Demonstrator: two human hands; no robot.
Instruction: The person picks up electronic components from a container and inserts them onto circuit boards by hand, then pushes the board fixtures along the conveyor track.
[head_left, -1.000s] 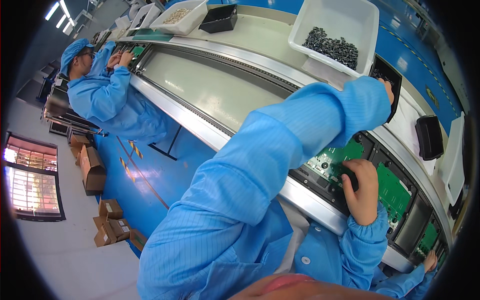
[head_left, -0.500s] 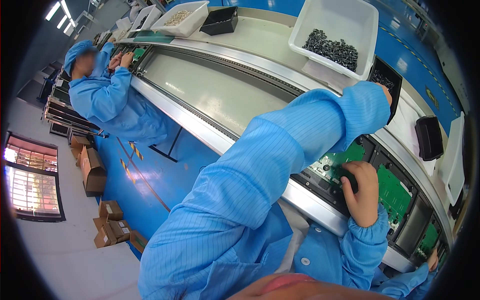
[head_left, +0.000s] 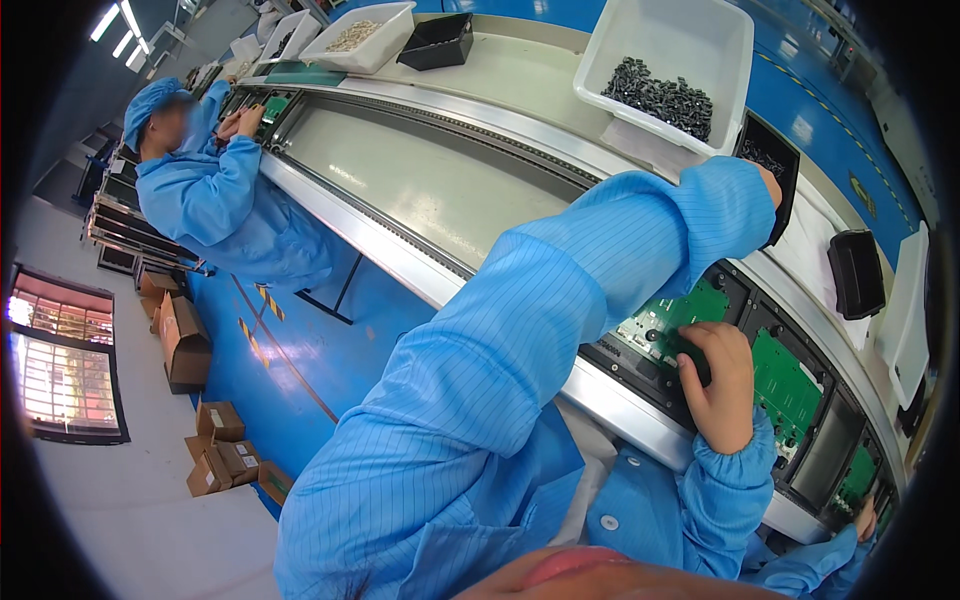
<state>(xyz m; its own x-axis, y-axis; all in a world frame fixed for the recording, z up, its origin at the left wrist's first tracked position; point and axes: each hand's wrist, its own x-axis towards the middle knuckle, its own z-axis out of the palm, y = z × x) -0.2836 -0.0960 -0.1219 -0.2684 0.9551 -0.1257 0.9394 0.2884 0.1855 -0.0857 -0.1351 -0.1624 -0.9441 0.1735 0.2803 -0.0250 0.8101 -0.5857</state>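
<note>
My left arm stretches across the line to a small black bin [head_left: 772, 160] holding small dark parts. Only a bit of my left hand [head_left: 769, 186] shows past the blue cuff at the bin's near side; its fingers are hidden. Lower down, my right hand [head_left: 722, 385] rests over a green circuit board [head_left: 690, 305] in a black frame. Its fingers are bent and spread, with the thumb apart and a dark patch between thumb and fingers. My left sleeve covers part of this board. A second green board [head_left: 785, 380] lies just right of my right hand.
Beyond my left arm stands a white tub [head_left: 665, 75] of black parts. An empty-looking black box [head_left: 856, 274] sits at right. A metal rail [head_left: 400, 255] edges the line. One co-worker [head_left: 205, 190] works at far left; another person's hand [head_left: 866, 518] is at lower right.
The view has shifted slightly. Both my hands stay in nearly the same places, the left at the black bin and the right over the board.
</note>
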